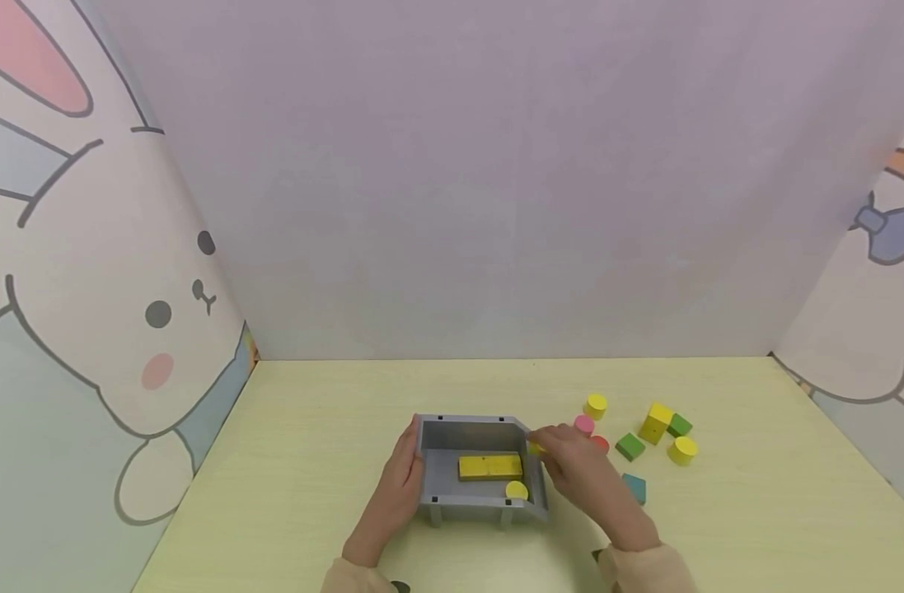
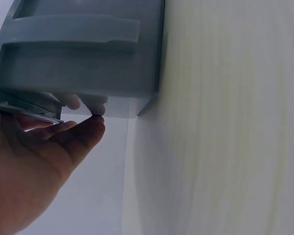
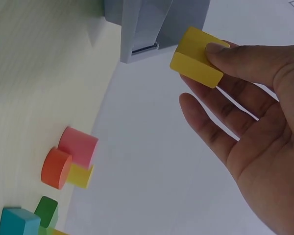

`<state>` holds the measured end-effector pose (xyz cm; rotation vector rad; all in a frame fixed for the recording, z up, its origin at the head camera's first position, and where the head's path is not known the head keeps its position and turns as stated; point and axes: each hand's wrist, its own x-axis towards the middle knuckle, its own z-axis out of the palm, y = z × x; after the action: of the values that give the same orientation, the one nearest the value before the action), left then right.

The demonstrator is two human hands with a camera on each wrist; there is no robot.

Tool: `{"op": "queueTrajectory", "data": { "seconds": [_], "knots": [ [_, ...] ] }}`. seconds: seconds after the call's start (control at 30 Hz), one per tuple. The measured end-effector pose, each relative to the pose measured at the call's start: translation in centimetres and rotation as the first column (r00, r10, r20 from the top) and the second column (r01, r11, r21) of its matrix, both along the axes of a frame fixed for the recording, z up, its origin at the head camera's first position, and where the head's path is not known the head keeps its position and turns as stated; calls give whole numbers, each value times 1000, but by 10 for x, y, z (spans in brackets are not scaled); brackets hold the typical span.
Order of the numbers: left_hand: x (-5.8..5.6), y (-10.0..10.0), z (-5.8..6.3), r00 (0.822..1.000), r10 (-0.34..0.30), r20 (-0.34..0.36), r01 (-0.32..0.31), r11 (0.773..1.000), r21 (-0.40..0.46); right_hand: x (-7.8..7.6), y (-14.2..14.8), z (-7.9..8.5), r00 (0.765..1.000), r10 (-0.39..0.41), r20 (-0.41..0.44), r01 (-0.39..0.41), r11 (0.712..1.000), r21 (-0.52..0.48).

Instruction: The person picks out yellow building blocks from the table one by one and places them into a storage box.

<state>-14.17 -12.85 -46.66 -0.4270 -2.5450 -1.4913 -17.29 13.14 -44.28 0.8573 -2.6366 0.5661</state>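
Observation:
A grey plastic bin (image 1: 437, 469) with a sloping right end sits at the front of the table. My left hand (image 1: 400, 482) grips its left end, fingertips against the outer wall under the rim, as the left wrist view shows. Inside lie yellow blocks (image 1: 490, 468) in a row and a yellow cylinder (image 1: 517, 491). My right hand (image 1: 581, 465) pinches a yellow rectangular block (image 3: 198, 56) between thumb and fingers, right at the bin's sloping right end.
Right of the bin are loose blocks: a yellow cylinder (image 1: 596, 406), a pink cylinder (image 1: 584, 425), a red cylinder (image 1: 600, 445), a teal block (image 1: 634, 488), green blocks (image 1: 630, 447), an upright yellow block (image 1: 655, 423) and another yellow cylinder (image 1: 683, 450). A pale wall (image 1: 511, 206) stands behind.

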Motion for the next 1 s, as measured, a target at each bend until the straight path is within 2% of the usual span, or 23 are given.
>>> {"op": "queueTrajectory", "data": {
  "seconds": [0.1,0.17,0.2,0.5,0.73,1.0],
  "knots": [
    [-6,-3,-14,1000,0,-21,-1,1000,-19,0,-7,1,999,-8,53,8,1000,13],
    [-7,-3,-16,1000,1,-17,-1,1000,-19,0,-11,0,998,5,66,-6,1000,12],
    [-9,-4,-20,1000,2,-23,-3,1000,-26,0,-13,0,997,15,70,-16,1000,12],
    [-9,-4,-21,999,5,-33,-6,1000,-25,-1,-28,-7,991,132,10,-132,991,21],
    [-8,-4,-19,999,11,-37,-12,999,-31,-2,-36,-11,982,185,32,-186,982,36],
    [-8,-4,-19,999,14,-34,-15,1000,-25,-2,-37,-12,977,207,57,-210,977,38]
  ]
}}
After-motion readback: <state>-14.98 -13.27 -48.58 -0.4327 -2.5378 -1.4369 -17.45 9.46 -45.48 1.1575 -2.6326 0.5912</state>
